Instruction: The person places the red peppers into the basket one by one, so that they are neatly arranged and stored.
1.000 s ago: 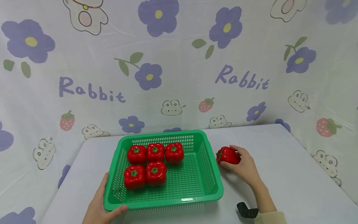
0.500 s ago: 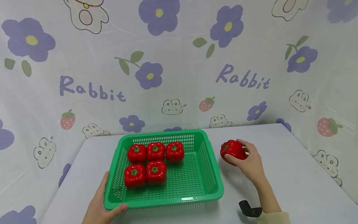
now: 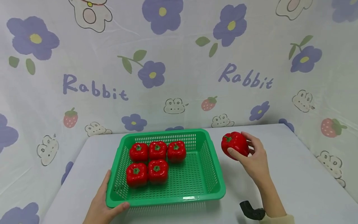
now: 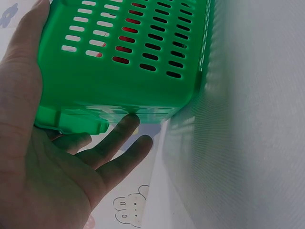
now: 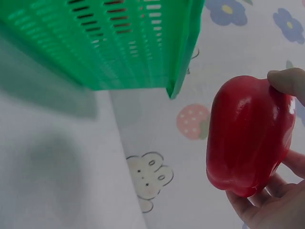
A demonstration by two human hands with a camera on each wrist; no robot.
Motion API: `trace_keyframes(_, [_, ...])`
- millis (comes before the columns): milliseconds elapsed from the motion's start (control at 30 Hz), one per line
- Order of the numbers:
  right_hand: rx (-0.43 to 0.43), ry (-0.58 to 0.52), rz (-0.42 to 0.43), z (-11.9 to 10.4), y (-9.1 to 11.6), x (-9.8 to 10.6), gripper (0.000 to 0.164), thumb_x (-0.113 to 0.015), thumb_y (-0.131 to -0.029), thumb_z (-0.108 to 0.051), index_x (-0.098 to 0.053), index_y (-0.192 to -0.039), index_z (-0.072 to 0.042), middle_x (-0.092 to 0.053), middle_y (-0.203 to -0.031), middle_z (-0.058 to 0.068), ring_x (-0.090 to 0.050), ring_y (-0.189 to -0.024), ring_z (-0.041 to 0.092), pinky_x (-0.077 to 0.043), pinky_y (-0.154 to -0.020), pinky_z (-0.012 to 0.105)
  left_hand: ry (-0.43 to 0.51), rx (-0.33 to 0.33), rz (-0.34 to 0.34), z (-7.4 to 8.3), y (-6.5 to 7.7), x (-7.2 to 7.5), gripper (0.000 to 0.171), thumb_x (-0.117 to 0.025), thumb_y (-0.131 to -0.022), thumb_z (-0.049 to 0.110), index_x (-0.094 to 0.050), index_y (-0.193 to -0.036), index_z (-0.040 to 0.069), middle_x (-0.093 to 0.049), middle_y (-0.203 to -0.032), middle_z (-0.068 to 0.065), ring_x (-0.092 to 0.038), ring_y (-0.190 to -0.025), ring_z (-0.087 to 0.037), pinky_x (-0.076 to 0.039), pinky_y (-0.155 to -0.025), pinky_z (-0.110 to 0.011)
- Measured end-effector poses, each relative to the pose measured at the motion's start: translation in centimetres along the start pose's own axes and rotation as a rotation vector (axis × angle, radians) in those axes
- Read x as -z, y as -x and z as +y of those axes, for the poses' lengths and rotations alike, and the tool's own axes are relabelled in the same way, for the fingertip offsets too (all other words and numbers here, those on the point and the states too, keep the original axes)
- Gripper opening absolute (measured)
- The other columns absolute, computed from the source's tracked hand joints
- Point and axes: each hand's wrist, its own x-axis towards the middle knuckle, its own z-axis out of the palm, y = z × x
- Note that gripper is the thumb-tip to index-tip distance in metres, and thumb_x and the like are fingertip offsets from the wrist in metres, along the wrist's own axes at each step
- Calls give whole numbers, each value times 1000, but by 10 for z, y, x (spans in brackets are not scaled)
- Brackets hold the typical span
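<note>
A red bell pepper with a green stem is gripped in my right hand, raised above the table beyond the basket's right side. In the right wrist view the thumb lies on one end of the bell pepper and fingertips support it from below. My left hand holds the near-left corner of a green plastic basket, thumb at the front rim and fingers along the left side. The left wrist view shows fingertips by the slotted basket wall. Several red bell peppers stand stem-up inside, toward the left.
The basket sits on a white table. A black curved object is beside the right wrist. Behind the table hangs a white cloth printed with flowers, rabbits and strawberries.
My right hand has lifted the bell pepper off the table, moving it up and slightly right beside the basket. The left hand and basket stay in place; the head view has shifted slightly.
</note>
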Motion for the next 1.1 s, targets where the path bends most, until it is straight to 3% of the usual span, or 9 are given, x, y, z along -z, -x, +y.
trace_keyframes(233, [30,-111,-40,-23,7,-3,73,-81,-82,-18,-46,-146,-16,-50,-136,4,-45,-117,21,-47,-82,16,-1,16,-9,0,0,1,118,-81,-80,41,2,-159,12,-18,-158,-22,-42,-128,-38,-44,-98,-52])
trace_keyframes(567, [45,-366,-216,-49,22,-20,69,-79,-84,-10,-47,-145,-15,-52,-133,4,-51,-116,27,-55,-81,30,6,3,-8,-1,-1,0,118,-81,-80,40,2,-159,12,-18,-158,-22,-41,-129,-38,-44,-97,-52])
trace_keyframes(833, [-55,-497,-358,-63,36,-45,67,-81,-81,-10,-48,-140,-11,-53,-132,8,-52,-118,31,-53,-86,35,10,9,-16,-1,-1,0,117,-81,-80,40,1,-159,11,-17,-158,-22,-39,-130,-39,-43,-98,-54])
trace_keyframes(1100, [-104,-576,-425,-67,42,-62,66,-82,-80,-11,-51,-138,-13,-54,-131,9,-53,-118,31,-54,-85,40,21,-3,-10,-1,-1,0,116,-81,-80,39,0,-159,12,-17,-158,-21,-38,-130,-39,-43,-98,-54])
